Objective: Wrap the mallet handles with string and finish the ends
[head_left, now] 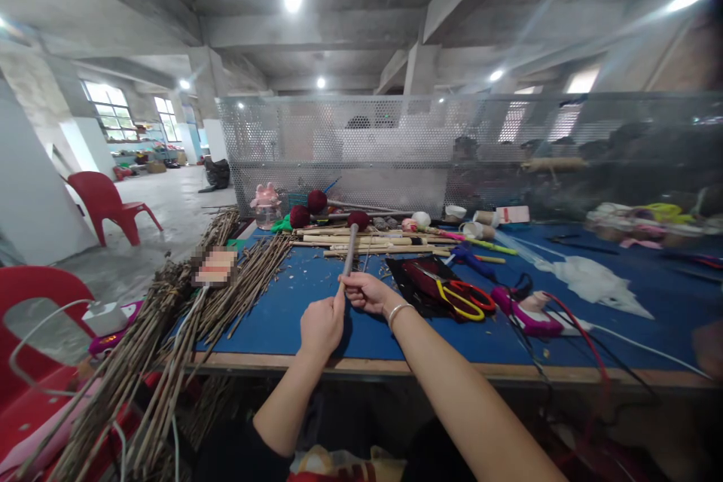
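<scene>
Over the blue tabletop, a greyish stick points away from me. A dark red ball appears at its far end, though I cannot tell for certain that the two are joined. My left hand is closed around the near end of the stick, thumb pointing up along it. My right hand, with a bangle at the wrist, pinches the stick just beside the left thumb. To the right of my hands lie scissors with yellow and red handles, on a dark sheet.
Bundled thin twigs lie on the left, with a phone-like rectangle on them. Pale sticks and two dark red balls lie behind. A purple power strip with cords, white plastic and a perforated metal screen are also around.
</scene>
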Available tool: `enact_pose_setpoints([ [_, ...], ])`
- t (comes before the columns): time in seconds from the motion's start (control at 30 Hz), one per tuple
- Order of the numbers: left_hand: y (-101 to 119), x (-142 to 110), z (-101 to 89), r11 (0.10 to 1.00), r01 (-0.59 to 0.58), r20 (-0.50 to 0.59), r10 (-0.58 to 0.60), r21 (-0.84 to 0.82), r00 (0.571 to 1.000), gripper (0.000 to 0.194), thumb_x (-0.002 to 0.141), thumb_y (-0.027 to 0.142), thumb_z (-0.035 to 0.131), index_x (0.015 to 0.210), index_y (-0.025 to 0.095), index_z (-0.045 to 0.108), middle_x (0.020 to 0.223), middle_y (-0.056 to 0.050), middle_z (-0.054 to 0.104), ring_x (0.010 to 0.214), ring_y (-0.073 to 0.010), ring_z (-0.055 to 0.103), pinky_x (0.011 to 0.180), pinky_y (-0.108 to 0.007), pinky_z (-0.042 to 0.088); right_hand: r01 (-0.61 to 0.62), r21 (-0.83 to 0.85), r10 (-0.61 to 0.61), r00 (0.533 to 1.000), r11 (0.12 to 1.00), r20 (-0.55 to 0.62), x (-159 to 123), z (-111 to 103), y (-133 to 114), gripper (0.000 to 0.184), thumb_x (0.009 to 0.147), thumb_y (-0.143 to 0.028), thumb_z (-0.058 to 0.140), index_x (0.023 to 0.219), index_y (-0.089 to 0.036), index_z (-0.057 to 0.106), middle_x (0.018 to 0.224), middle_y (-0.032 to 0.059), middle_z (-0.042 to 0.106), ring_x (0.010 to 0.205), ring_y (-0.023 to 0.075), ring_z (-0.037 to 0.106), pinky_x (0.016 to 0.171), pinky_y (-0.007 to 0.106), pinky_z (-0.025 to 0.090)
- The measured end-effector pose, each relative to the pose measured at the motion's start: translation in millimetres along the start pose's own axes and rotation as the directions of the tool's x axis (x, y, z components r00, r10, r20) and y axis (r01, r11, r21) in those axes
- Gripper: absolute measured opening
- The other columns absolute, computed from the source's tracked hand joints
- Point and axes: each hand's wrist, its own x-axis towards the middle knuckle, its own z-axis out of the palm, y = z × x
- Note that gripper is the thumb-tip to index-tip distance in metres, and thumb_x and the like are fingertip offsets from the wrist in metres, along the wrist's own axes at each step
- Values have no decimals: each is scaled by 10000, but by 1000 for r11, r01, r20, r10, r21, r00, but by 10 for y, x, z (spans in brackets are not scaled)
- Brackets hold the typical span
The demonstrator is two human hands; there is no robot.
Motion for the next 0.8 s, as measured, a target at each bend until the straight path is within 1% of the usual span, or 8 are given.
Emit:
enact_pose_setpoints([
  [0.1, 12, -12, 19, 1000, 13, -60, -13, -3, 998, 393, 885, 477, 382, 713, 198, 598, 701, -46, 667, 666, -162, 597, 540, -240, 246, 22, -10, -22, 999, 1000, -30, 27, 9, 18, 327, 708, -292, 708, 708, -179, 401, 445, -119, 302, 357, 6, 194, 360, 141, 83],
  [0.17, 2, -17, 39, 1000, 1, -85, 1, 20, 996, 323, 865, 453, 436, 742, 202, 598, 714, -37, 670, 670, -160, 599, 540, -236, 248, 26, -16, -27, 999, 1000, -37, 34, 18, 23, 327, 705, -286, 712, 719, -180, 403, 454, -115, 323, 358, 5, 204, 359, 139, 82],
  [0.3, -34, 1, 56, 995, -11, -55, 17, 99, 998, 463, 924, 427, 299, 692, 187, 619, 717, -82, 681, 661, -173, 606, 546, -246, 253, 24, -20, -25, 1000, 1000, -15, 9, 30, 6, 318, 696, -279, 718, 730, -175, 420, 464, -114, 322, 368, 6, 214, 364, 136, 104],
  [0.4, -34, 15, 39, 994, -2, -23, 4, 105, 1000, 554, 940, 429, 222, 654, 181, 627, 688, -102, 675, 642, -185, 607, 539, -254, 245, 33, -21, -33, 999, 999, 5, -13, 31, -5, 320, 677, -276, 729, 741, -171, 434, 469, -113, 325, 376, 7, 214, 370, 139, 117],
  [0.5, -10, 7, 20, 999, 2, -23, -1, 51, 1000, 517, 927, 451, 265, 647, 186, 611, 666, -80, 664, 644, -177, 605, 530, -245, 240, 47, -28, -46, 999, 999, 13, -9, 27, 3, 348, 662, -295, 740, 729, -176, 419, 465, -114, 322, 375, 9, 209, 372, 148, 103],
  [0.63, 9, -13, 16, 1000, 13, -77, -12, 15, 997, 334, 849, 454, 463, 692, 190, 594, 660, -37, 656, 631, -153, 591, 526, -233, 245, 58, -35, -57, 998, 998, 26, 16, 18, 28, 375, 655, -322, 749, 720, -180, 408, 461, -119, 305, 374, 10, 189, 373, 158, 82],
  [0.7, 2, -13, 20, 1000, 6, -83, -4, 19, 997, 317, 853, 412, 460, 680, 186, 599, 667, -43, 664, 623, -149, 587, 536, -238, 250, 59, -37, -58, 998, 998, 36, 20, 17, 34, 377, 655, -327, 750, 725, -179, 411, 467, -118, 307, 378, 10, 192, 376, 159, 78],
  [0.8, -15, 1, 20, 999, -10, -53, 13, 43, 999, 412, 895, 419, 367, 679, 183, 626, 708, -76, 684, 646, -165, 597, 546, -250, 252, 57, -40, -55, 997, 998, 48, 7, 24, 30, 362, 649, -333, 751, 760, -169, 449, 476, -114, 319, 384, 11, 199, 380, 159, 81],
])
